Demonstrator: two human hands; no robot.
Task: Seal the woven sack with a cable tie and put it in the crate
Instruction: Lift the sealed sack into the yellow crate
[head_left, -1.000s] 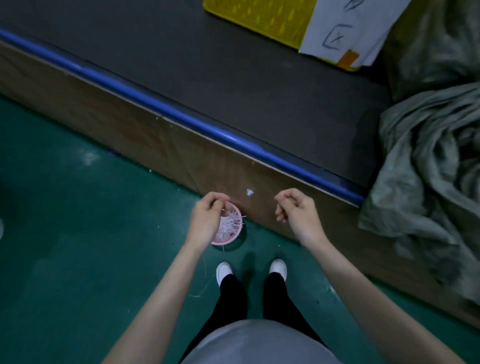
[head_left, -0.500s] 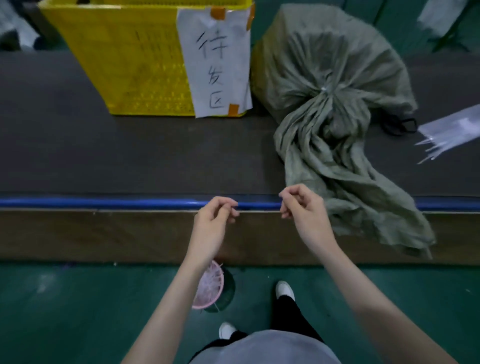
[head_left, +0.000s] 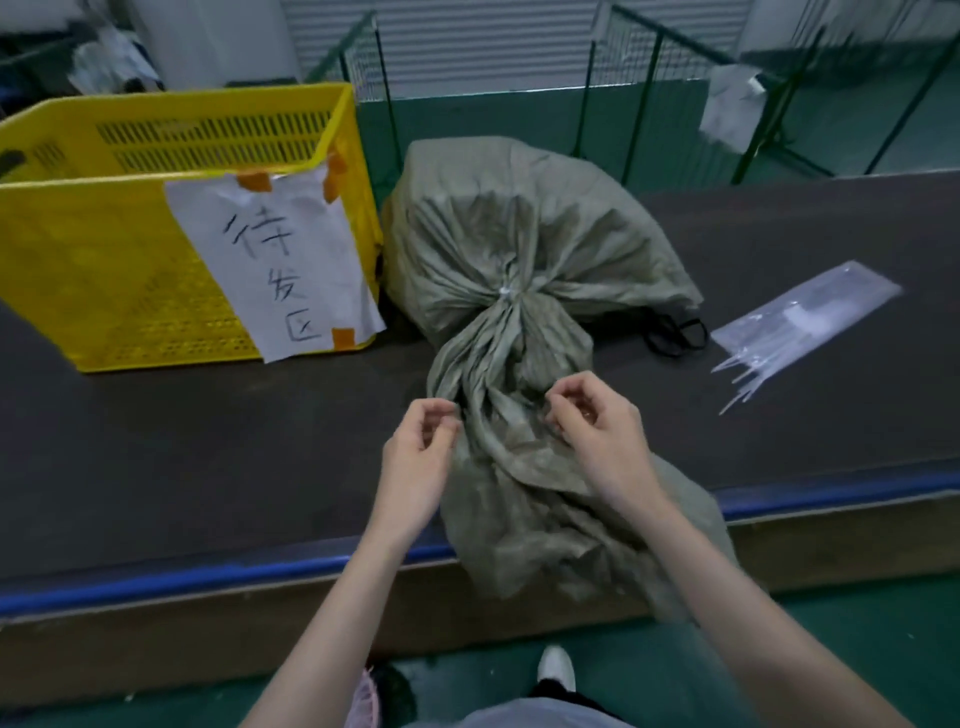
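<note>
A grey-green woven sack (head_left: 519, 228) lies on the dark table right of the yellow crate (head_left: 104, 260). A white cable tie (head_left: 503, 292) cinches its neck, and the loose mouth trails toward me over the table's blue edge. My left hand (head_left: 418, 462) hovers at the left side of the loose neck, fingers curled and apart, fingertips at the fabric. My right hand (head_left: 600, 434) is over the right side of the neck, fingers loosely curled. I see nothing held in either hand.
A paper label (head_left: 275, 265) is taped to the crate's front. A clear bag of cable ties (head_left: 802, 319) lies at the right, a black object (head_left: 678, 332) behind the sack. A pink basket (head_left: 363, 701) stands on the green floor by my shoe. Green wire fences stand behind.
My view lifted from the floor to the table. Both hands rose from the pink basket to the sack's loose neck, and their pinched fingers have loosened.
</note>
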